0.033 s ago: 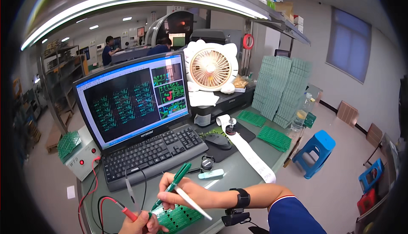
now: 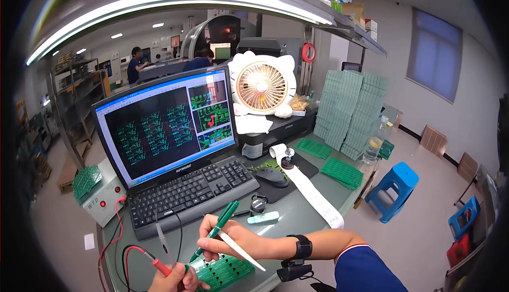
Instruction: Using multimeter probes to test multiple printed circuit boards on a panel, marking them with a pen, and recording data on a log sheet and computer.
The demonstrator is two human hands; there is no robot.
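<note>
My left hand (image 2: 176, 279), at the lower edge, is closed around a red-handled test probe (image 2: 160, 265) with a red wire. A slim grey probe (image 2: 163, 241) runs down beside it; whether those fingers also grip it is hidden. Under and beside the fingers lies a green circuit board (image 2: 225, 272) with rows of small black parts. My right hand (image 2: 233, 239) is closed on a green marker pen (image 2: 225, 216), its lower end slanting toward the board near my left fingers. A thin white stick-like tool (image 2: 243, 252) also sits in that hand, pointing down to the right.
Behind the hands stand a keyboard (image 2: 193, 192), a monitor (image 2: 167, 125), a mouse (image 2: 272, 177) and a white fan (image 2: 263, 85). Right of them are a paper strip (image 2: 315, 199), green boards (image 2: 342, 172), tall board stacks (image 2: 347, 111) and a bottle (image 2: 374, 144). A red-knobbed box (image 2: 106, 202) stands left.
</note>
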